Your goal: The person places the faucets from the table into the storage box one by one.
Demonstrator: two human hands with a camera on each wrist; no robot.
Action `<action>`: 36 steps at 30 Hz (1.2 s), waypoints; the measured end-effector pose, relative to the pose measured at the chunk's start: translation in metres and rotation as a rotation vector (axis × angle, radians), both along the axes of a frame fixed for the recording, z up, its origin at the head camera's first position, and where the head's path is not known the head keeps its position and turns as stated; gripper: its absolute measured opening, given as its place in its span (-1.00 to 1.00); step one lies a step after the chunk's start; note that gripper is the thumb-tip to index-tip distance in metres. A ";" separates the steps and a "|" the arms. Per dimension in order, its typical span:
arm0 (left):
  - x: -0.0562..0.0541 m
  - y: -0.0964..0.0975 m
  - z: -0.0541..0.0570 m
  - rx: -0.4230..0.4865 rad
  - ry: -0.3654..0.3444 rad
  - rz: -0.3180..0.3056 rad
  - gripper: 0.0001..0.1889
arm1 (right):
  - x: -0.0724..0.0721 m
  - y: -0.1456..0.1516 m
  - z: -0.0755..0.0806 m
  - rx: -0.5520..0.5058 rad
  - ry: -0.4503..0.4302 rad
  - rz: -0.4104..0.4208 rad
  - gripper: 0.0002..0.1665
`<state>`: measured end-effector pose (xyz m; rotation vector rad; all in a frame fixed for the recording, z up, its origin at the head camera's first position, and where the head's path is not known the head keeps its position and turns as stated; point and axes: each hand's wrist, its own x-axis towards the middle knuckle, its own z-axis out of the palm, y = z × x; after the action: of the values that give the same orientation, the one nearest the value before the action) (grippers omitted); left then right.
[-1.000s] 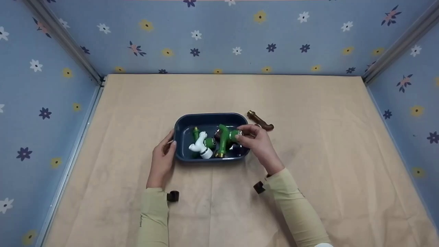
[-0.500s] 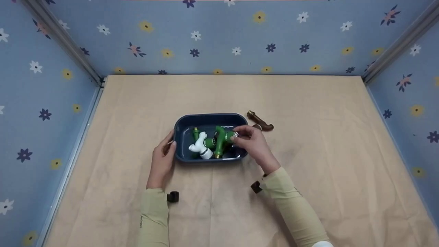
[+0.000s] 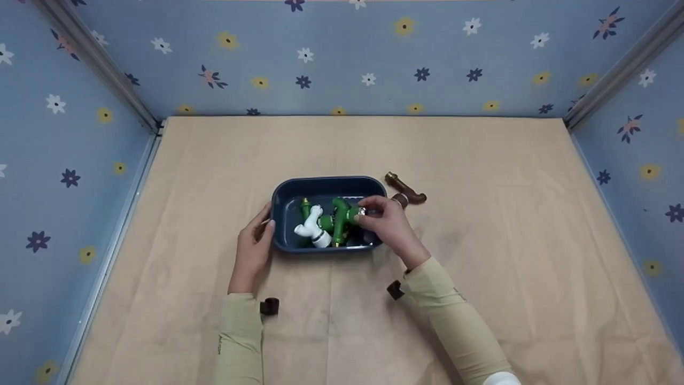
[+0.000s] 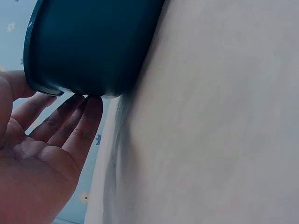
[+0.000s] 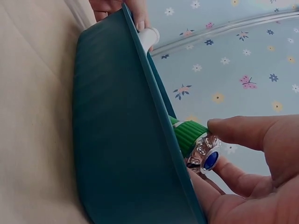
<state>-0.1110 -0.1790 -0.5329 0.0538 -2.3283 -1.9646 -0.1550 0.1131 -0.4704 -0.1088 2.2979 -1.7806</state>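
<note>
My left hand (image 3: 251, 254) holds the left end of a dark blue plastic basin (image 3: 328, 249), its thumb at the rim and fingertips against the outer wall in the left wrist view. Inside the basin lie a white tap (image 3: 312, 227) and a green tap (image 3: 305, 207) partly beneath it. With thumb and fingers, my right hand (image 3: 390, 224) pinches the end of another green tap (image 3: 340, 222), inside the basin's right half. That end has a silvery patterned collar and a blue cap (image 5: 211, 160), seen in the right wrist view just over the rim.
A brown tap (image 3: 409, 190) with a brass end lies on the beige cloth (image 3: 481, 224) just right of the basin, partly behind my right hand. Blue flowered panels (image 3: 347, 59) stand at the back and both sides.
The right hand has moved left and slightly down with the green tap, bringing it closer to the white tap. More of the brown tap shows. The left hand and basin stay put.
</note>
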 end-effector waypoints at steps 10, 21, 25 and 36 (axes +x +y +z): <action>-0.001 -0.001 0.000 -0.007 0.004 0.001 -0.53 | -0.002 -0.002 0.001 0.046 -0.016 0.014 -0.65; -0.001 0.000 0.001 -0.015 -0.016 0.016 -0.53 | -0.003 -0.005 0.002 -0.038 -0.126 0.009 -0.59; -0.001 0.000 0.001 -0.006 -0.014 0.016 -0.54 | -0.004 -0.007 0.004 -0.113 -0.204 -0.011 -0.55; -0.001 0.000 0.000 -0.008 0.006 0.013 -0.54 | -0.003 -0.005 0.008 -0.237 -0.315 -0.034 -0.49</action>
<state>-0.1122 -0.1791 -0.5330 0.0626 -2.3261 -1.9472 -0.1582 0.1085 -0.4624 0.1611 1.8799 -1.9235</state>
